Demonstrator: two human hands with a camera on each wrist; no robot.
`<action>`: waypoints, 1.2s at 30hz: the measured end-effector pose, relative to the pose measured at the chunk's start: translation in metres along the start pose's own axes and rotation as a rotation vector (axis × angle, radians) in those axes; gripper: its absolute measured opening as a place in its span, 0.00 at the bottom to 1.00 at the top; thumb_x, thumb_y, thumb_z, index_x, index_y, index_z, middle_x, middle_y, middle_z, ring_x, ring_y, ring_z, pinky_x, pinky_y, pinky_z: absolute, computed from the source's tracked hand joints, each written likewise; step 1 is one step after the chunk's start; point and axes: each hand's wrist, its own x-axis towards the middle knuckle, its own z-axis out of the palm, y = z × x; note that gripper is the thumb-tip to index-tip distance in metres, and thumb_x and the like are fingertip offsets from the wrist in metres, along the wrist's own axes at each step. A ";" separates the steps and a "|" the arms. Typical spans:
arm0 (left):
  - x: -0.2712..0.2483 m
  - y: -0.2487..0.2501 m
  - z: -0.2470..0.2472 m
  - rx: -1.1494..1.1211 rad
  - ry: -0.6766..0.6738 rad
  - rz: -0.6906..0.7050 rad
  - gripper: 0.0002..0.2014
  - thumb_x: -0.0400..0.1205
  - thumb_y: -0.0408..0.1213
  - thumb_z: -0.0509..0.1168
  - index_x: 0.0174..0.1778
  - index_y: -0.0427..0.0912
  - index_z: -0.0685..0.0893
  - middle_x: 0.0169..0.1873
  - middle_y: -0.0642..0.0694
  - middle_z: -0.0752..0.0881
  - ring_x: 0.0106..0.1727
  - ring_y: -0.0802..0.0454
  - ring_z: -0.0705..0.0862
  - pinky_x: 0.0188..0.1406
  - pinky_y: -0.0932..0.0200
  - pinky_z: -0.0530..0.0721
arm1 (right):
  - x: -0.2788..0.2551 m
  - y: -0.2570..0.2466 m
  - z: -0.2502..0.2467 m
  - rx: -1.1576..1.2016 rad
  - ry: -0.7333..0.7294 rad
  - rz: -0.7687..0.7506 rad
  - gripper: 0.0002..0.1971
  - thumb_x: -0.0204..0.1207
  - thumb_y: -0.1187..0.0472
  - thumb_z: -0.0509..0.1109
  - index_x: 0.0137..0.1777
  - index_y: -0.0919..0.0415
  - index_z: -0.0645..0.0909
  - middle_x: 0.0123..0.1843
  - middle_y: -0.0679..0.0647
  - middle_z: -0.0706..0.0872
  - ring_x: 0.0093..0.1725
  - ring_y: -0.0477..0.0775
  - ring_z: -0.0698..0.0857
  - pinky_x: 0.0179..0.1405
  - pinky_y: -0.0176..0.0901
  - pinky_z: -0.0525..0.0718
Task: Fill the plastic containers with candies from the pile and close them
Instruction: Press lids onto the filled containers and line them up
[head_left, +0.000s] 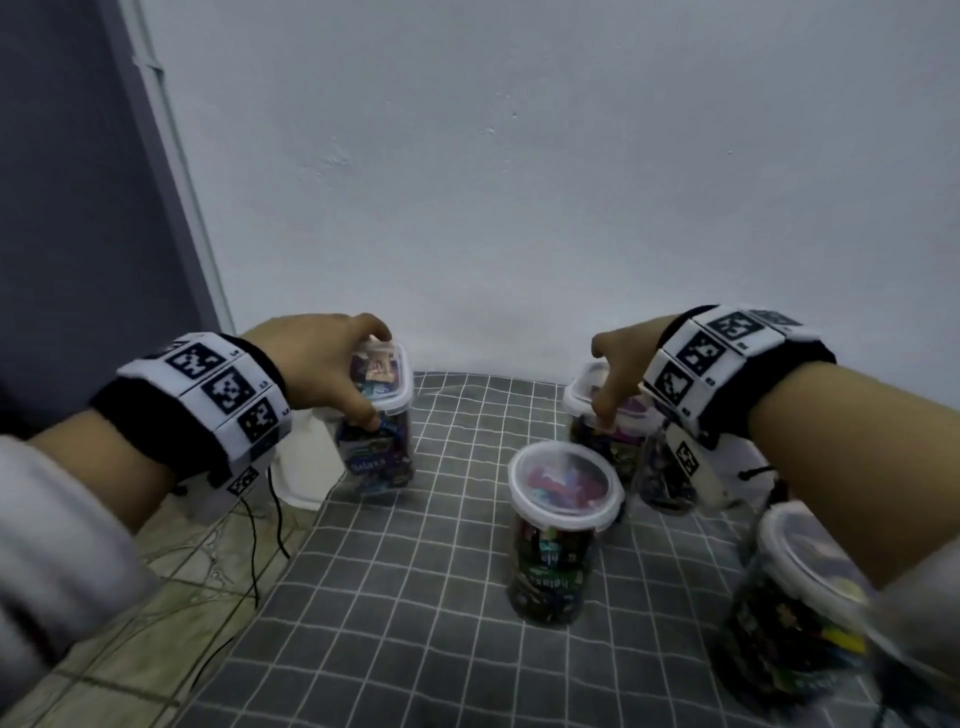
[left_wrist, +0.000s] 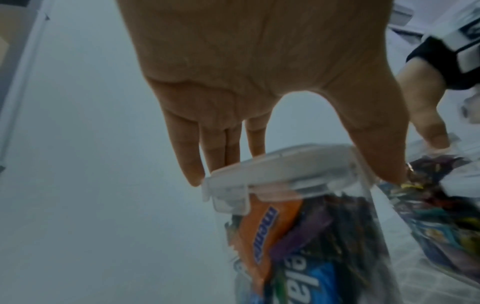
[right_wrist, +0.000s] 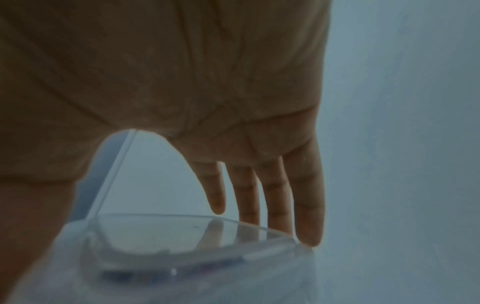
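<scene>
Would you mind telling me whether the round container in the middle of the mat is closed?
Closed: the round container has its lid seated flat on the rim, with candies visible through its clear wall.

Dim, bluish, even light is filling all three views, leaving only soft shadows and a pale sheen on the round lid (head_left: 565, 478) at centre of the head view. Wide-angle bending is curving the checked cloth (head_left: 415, 597) and smearing the lower corners. In the right wrist view the palm (right_wrist: 161, 86) is sitting dark and out of focus, everything grainy.
</scene>
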 end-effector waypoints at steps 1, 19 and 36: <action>0.010 -0.001 0.001 -0.004 0.000 -0.009 0.44 0.61 0.58 0.77 0.72 0.55 0.66 0.61 0.53 0.80 0.57 0.51 0.80 0.51 0.55 0.79 | 0.009 0.001 -0.004 0.019 0.027 -0.022 0.40 0.56 0.45 0.80 0.69 0.61 0.75 0.63 0.61 0.83 0.63 0.62 0.82 0.58 0.51 0.81; 0.161 -0.008 0.041 -0.022 -0.171 -0.018 0.40 0.69 0.44 0.77 0.74 0.52 0.65 0.61 0.43 0.80 0.51 0.48 0.76 0.47 0.59 0.75 | 0.144 -0.061 -0.019 0.226 0.040 -0.321 0.42 0.62 0.55 0.80 0.75 0.53 0.62 0.53 0.52 0.75 0.50 0.57 0.77 0.48 0.47 0.79; 0.176 -0.025 0.066 -0.203 -0.144 -0.033 0.39 0.72 0.33 0.72 0.77 0.55 0.62 0.61 0.44 0.79 0.50 0.48 0.75 0.47 0.61 0.73 | 0.176 -0.092 -0.007 0.264 -0.005 -0.353 0.40 0.68 0.54 0.77 0.78 0.55 0.62 0.72 0.57 0.74 0.66 0.59 0.77 0.63 0.50 0.78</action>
